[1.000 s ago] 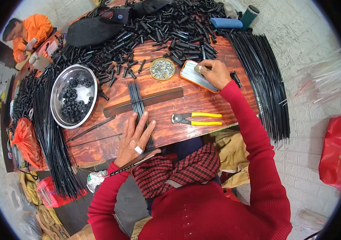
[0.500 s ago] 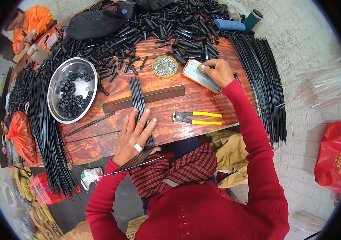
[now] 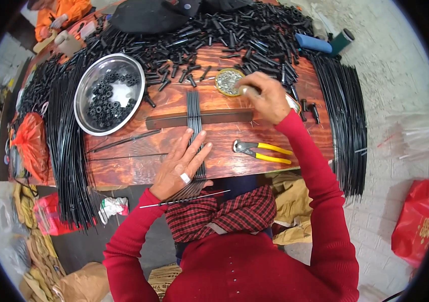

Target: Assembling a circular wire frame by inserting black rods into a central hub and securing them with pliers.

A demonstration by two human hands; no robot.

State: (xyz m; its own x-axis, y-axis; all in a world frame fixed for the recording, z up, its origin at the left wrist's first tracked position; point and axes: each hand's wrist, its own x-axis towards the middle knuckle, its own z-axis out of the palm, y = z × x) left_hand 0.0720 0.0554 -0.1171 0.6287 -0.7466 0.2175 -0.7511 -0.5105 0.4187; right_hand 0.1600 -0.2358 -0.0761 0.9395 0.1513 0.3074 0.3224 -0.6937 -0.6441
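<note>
My left hand, with fingers spread, lies flat over a row of thin black rods. The rods cross a dark straight bar on the table. A thin light rod runs across their near ends, past the table edge. My right hand is closed in a pinch beside a round tin of small silvery pieces; what it pinches is blurred. Under that hand, a tray is mostly hidden. Pincers with yellow handles lie between my forearms.
A steel bowl of black rings stands left, beside long black rods. More rods line the right edge. Black bolt-like parts heap at the back. An orange-sleeved person sits far left.
My right hand has moved left from the orange-rimmed tray to the tin. My left hand stays on the rods. The whole view has shifted slightly.
</note>
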